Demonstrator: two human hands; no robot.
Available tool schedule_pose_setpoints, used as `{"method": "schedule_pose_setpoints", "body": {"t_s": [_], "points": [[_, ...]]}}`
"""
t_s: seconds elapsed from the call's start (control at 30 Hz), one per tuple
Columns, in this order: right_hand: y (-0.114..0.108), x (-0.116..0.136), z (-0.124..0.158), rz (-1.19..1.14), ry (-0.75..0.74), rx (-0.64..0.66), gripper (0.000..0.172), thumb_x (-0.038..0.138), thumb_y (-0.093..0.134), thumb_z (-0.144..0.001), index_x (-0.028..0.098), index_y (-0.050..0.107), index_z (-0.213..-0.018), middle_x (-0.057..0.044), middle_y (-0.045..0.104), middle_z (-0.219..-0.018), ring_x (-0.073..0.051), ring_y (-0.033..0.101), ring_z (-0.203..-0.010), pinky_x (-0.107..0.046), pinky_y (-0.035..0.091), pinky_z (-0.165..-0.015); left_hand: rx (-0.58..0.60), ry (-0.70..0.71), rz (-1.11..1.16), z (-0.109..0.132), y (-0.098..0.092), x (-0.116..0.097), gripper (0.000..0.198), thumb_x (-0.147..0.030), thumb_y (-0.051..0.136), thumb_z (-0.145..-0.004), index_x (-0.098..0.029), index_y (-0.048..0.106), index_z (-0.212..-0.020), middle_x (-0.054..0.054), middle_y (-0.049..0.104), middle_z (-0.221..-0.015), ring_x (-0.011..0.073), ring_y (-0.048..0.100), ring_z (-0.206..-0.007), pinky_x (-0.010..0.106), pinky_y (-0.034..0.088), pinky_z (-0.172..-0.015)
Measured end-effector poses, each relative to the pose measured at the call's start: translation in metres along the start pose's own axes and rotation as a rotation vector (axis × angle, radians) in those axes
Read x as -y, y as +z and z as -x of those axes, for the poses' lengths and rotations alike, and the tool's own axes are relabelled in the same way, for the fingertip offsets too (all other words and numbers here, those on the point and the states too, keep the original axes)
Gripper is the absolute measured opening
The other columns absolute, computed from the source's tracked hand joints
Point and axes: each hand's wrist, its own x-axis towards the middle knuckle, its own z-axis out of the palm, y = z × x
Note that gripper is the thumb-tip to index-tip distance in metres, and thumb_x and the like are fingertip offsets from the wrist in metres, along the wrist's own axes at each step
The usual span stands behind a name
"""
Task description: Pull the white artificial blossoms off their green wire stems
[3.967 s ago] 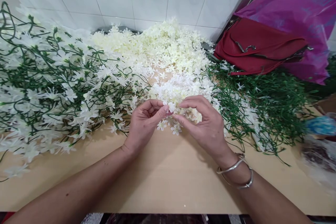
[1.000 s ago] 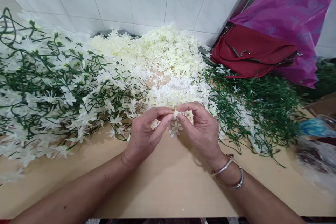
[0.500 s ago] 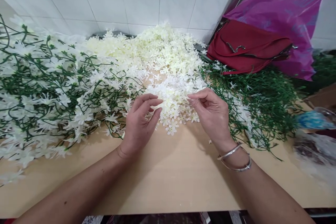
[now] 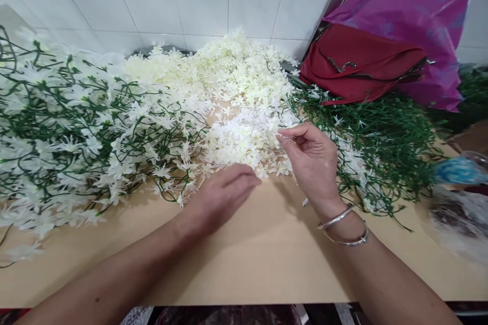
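Note:
Small cream-white artificial flower heads (image 4: 244,137) lie heaped before me on the tan table. My left hand (image 4: 229,188) is at the near edge of this heap, back upward, fingers together and bent down; its thumb and whatever lies under the fingertips are hidden. Thumb and forefinger of my right hand (image 4: 314,157) pinch together just above the heap's right side, at something white and too small to make out. Two silver bangles (image 4: 345,227) circle the right wrist.
White flowers on green stems (image 4: 95,127) spread over the left side. Green plastic sprigs (image 4: 381,142) lie at right, below a red handbag (image 4: 362,66) and a purple plastic bag (image 4: 412,10). A tiled wall (image 4: 206,0) stands behind. A clear plastic bag (image 4: 461,213) rests far right.
My left hand has come down and toward me to the heap's near edge, its fingers closing together. My right hand keeps its pinch, shifted slightly right and up.

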Motion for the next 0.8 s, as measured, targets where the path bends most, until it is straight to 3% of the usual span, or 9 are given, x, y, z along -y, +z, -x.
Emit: {"method": "schedule_pose_setpoints", "body": {"t_s": [0.1,0.17,0.43,0.8], "points": [[0.003,-0.001,0.002,-0.006,0.026,0.016,0.002,0.022,0.073,-0.090,0.022,0.074,-0.089,-0.002,0.071,-0.087,-0.020,0.065,-0.084,-0.035,0.051,-0.080,0.168,0.133,-0.016,0.006,0.007,-0.005,0.022,-0.012,0.052,-0.105,-0.017,0.067,-0.120,0.009,0.075,-0.113,0.0177,0.073,-0.096,0.029,0.062,-0.084],[0.005,-0.001,0.003,-0.018,0.025,0.032,0.003,0.022,0.073,-0.090,0.021,0.073,-0.087,-0.003,0.072,-0.088,-0.020,0.066,-0.086,-0.036,0.051,-0.082,0.183,0.177,-0.079,0.007,0.008,-0.005,0.024,-0.010,0.051,-0.105,-0.016,0.066,-0.121,0.009,0.076,-0.113,0.0181,0.073,-0.092,0.030,0.060,-0.081],[0.010,0.002,0.007,-0.011,-0.026,0.064,0.007,0.019,0.070,-0.091,0.021,0.073,-0.086,0.000,0.068,-0.084,-0.019,0.063,-0.082,-0.034,0.048,-0.081,-0.056,0.235,-0.334,-0.001,0.004,0.003,0.023,-0.006,0.055,-0.101,-0.017,0.063,-0.119,0.009,0.078,-0.115,0.0186,0.075,-0.102,0.034,0.053,-0.089],[0.012,0.004,0.004,-0.026,-0.051,0.078,0.012,0.020,0.067,-0.091,0.020,0.072,-0.081,-0.001,0.068,-0.081,-0.019,0.063,-0.079,-0.033,0.048,-0.078,-0.099,0.169,-0.355,-0.004,0.007,0.001,0.030,-0.004,0.053,-0.099,-0.018,0.063,-0.123,0.008,0.078,-0.116,0.0180,0.075,-0.108,0.035,0.050,-0.096]]}}
